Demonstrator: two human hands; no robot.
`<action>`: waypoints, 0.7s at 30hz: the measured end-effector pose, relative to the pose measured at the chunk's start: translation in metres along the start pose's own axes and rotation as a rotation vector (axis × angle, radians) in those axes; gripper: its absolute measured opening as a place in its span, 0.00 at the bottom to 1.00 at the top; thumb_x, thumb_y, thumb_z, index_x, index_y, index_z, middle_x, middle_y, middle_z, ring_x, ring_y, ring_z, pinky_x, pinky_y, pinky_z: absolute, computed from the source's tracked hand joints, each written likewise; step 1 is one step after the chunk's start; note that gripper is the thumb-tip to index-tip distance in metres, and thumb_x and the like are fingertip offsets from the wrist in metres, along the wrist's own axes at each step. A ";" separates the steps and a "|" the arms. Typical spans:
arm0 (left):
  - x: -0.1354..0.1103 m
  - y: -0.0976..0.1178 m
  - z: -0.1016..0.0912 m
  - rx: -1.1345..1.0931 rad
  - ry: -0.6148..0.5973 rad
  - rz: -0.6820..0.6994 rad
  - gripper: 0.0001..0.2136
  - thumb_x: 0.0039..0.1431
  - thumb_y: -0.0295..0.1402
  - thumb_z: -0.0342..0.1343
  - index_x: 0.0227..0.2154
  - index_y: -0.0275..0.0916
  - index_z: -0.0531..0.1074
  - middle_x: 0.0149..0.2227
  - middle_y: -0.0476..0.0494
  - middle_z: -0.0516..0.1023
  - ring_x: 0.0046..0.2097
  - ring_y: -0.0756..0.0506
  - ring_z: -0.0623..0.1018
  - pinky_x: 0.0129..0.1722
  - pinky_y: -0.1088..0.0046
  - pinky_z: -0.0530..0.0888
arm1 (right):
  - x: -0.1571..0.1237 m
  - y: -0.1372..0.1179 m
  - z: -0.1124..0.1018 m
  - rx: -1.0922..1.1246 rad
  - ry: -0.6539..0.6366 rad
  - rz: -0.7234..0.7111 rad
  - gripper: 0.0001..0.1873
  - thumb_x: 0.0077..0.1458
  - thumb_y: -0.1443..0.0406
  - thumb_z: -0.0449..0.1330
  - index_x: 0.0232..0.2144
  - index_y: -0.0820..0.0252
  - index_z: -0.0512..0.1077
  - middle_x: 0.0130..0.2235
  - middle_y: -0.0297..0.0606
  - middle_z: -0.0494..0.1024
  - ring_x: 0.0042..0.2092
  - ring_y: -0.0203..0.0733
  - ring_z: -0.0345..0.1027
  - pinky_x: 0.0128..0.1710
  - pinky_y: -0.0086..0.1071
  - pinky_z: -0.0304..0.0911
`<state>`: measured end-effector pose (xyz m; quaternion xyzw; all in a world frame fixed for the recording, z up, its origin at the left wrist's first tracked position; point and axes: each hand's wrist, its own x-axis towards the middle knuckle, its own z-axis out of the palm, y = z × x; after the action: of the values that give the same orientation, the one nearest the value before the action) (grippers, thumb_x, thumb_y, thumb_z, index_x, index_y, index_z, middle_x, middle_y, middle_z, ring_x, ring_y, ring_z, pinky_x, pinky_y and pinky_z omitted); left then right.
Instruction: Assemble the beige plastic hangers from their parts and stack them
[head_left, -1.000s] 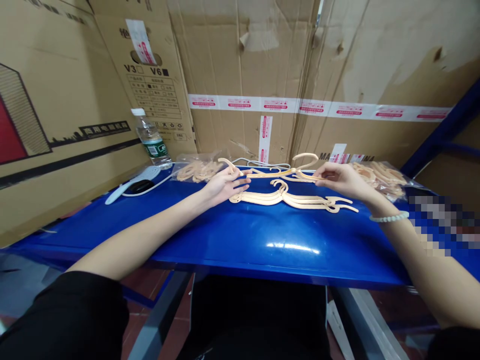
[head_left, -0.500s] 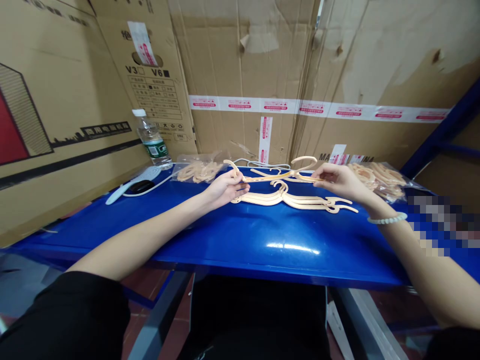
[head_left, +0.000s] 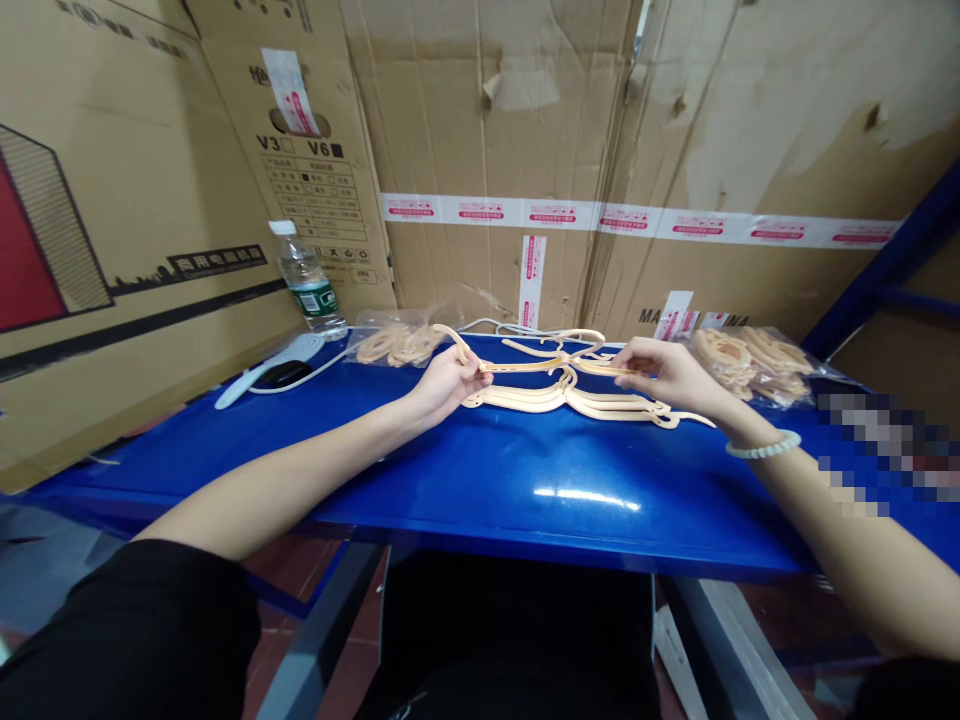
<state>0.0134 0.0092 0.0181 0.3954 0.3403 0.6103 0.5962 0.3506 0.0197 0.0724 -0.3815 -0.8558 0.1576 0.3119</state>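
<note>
Both hands hold one thin beige plastic hanger (head_left: 540,364) just above the blue table (head_left: 480,470). My left hand (head_left: 446,380) pinches its left arm near the curved end. My right hand (head_left: 664,372) grips its right arm; a pale bead bracelet sits on that wrist. Directly below lies a small stack of the same hangers (head_left: 592,402), flat on the table, hooks pointing away from me.
Clear bags of more hangers lie at the back left (head_left: 394,340) and back right (head_left: 750,360). A water bottle (head_left: 307,280) stands at the back left, beside a white device with a cable (head_left: 266,368). Taped cardboard boxes (head_left: 525,150) wall the table's far side and left.
The held hanger has come lower and nearer the stack, tilting flatter. My left hand's fingers have closed on its end. The camera view shifted slightly.
</note>
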 end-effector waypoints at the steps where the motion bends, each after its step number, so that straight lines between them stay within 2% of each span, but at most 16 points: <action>1: 0.000 -0.001 0.000 0.011 0.017 0.017 0.12 0.58 0.13 0.50 0.24 0.34 0.65 0.24 0.49 0.72 0.26 0.52 0.75 0.35 0.74 0.76 | 0.000 -0.003 0.002 0.019 -0.007 0.008 0.16 0.52 0.52 0.66 0.33 0.59 0.74 0.34 0.41 0.79 0.36 0.47 0.75 0.37 0.40 0.71; 6: 0.002 -0.001 -0.001 0.026 0.097 0.073 0.12 0.60 0.15 0.50 0.25 0.35 0.65 0.23 0.50 0.71 0.26 0.52 0.75 0.35 0.74 0.77 | -0.002 -0.016 0.007 0.142 -0.063 0.100 0.19 0.51 0.51 0.67 0.34 0.60 0.72 0.28 0.38 0.78 0.29 0.45 0.75 0.29 0.35 0.69; 10: 0.003 0.000 0.001 -0.007 0.123 0.105 0.12 0.59 0.14 0.54 0.25 0.36 0.65 0.27 0.50 0.74 0.32 0.52 0.79 0.44 0.72 0.79 | -0.004 -0.020 0.005 0.198 -0.063 0.151 0.20 0.53 0.51 0.67 0.36 0.61 0.72 0.23 0.37 0.77 0.27 0.43 0.74 0.26 0.32 0.65; 12: 0.001 0.001 0.004 -0.048 0.122 0.116 0.13 0.58 0.14 0.57 0.25 0.36 0.65 0.29 0.50 0.75 0.35 0.52 0.81 0.47 0.73 0.78 | -0.004 -0.020 0.002 0.224 -0.049 0.189 0.20 0.53 0.50 0.67 0.36 0.61 0.73 0.23 0.39 0.78 0.25 0.41 0.72 0.23 0.30 0.61; 15: -0.004 0.002 0.008 -0.065 0.105 0.118 0.10 0.60 0.20 0.60 0.27 0.36 0.66 0.32 0.46 0.79 0.38 0.50 0.82 0.47 0.73 0.78 | -0.003 -0.020 -0.001 0.265 -0.021 0.246 0.23 0.51 0.49 0.69 0.36 0.62 0.73 0.23 0.39 0.77 0.22 0.37 0.68 0.18 0.27 0.53; 17: -0.010 0.003 0.010 -0.012 0.069 0.102 0.07 0.61 0.26 0.62 0.30 0.36 0.69 0.35 0.42 0.81 0.37 0.48 0.82 0.43 0.71 0.78 | -0.003 -0.022 -0.003 0.290 0.009 0.255 0.24 0.50 0.48 0.70 0.37 0.62 0.73 0.23 0.39 0.78 0.22 0.37 0.69 0.17 0.27 0.54; 19: -0.018 0.004 0.011 0.109 -0.026 0.106 0.07 0.60 0.31 0.63 0.32 0.36 0.71 0.36 0.39 0.82 0.37 0.45 0.82 0.41 0.68 0.78 | -0.003 -0.024 -0.007 0.299 0.038 0.248 0.24 0.51 0.48 0.70 0.37 0.62 0.73 0.24 0.39 0.78 0.24 0.37 0.70 0.19 0.27 0.58; 21: -0.026 0.007 0.012 0.310 -0.157 0.220 0.07 0.56 0.32 0.65 0.30 0.36 0.74 0.37 0.38 0.82 0.40 0.43 0.82 0.42 0.66 0.78 | -0.004 -0.027 -0.013 0.291 0.045 0.240 0.23 0.52 0.49 0.70 0.38 0.60 0.73 0.26 0.39 0.79 0.26 0.38 0.72 0.21 0.28 0.61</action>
<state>0.0197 -0.0177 0.0281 0.5636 0.3376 0.5793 0.4825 0.3459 -0.0007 0.0943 -0.4351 -0.7651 0.3073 0.3617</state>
